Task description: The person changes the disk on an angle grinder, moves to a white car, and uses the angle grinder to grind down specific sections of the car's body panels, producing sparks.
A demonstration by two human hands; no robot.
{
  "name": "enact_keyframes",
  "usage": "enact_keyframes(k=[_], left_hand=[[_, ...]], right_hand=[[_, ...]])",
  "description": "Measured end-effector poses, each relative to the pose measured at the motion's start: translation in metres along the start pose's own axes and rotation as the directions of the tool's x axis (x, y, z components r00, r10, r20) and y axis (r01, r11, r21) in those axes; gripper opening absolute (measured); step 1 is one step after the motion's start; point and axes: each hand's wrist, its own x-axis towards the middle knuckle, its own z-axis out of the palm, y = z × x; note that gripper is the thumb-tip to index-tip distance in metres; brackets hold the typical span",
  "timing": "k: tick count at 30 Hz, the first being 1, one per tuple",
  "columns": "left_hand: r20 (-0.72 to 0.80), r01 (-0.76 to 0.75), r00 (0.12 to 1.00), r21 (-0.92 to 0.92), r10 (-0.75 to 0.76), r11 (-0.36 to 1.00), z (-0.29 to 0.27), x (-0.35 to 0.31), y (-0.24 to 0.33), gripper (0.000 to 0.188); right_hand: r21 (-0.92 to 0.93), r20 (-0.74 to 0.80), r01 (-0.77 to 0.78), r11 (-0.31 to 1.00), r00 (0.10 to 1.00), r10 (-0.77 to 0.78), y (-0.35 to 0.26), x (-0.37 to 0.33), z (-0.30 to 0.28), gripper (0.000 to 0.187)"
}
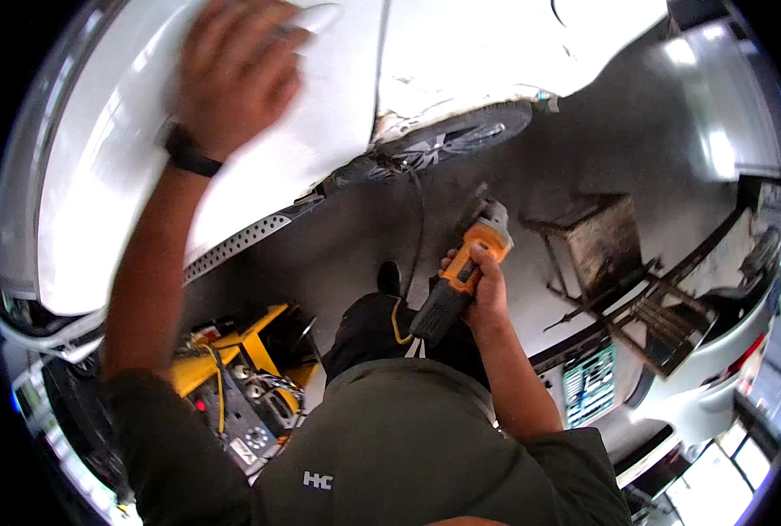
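My right hand point(488, 285) is wrapped round the body of an orange and black angle grinder point(462, 273), held in front of my waist with its grey metal head up and to the right. My left hand point(239, 83) is raised at the upper left, in front of a white car door point(320, 105). Its fingers look apart and slightly bent, and motion blurs them. Beside its thumb is the door handle point(322, 16); whether they touch is unclear. A dark band circles my left wrist.
Right of the car wheel point(452, 140) stands a worn metal stand point(605, 241). A yellow-framed machine point(259, 359) with cables is at the lower left. A teal tool case point(589, 386) lies at right, near another car point(715, 386). A dark cord point(421, 210) trails across the floor.
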Motion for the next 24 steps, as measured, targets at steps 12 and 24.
enact_keyframes(k=[12, 24], left_hand=[[0.996, 0.81, 0.076, -0.089, -0.047, -0.58, -0.131, -0.001, 0.398, 0.073], [0.763, 0.377, -0.395, -0.373, -0.512, -0.848, -0.292, 0.021, 0.556, 0.073]], right_hand=[[-0.132, 0.16, -0.394, 0.91, 0.897, 0.412, -0.034, 0.033, -0.05, 0.041], [-0.842, 0.24, -0.325, 0.43, 0.488, 0.839, 0.028, -0.077, -0.012, 0.038]])
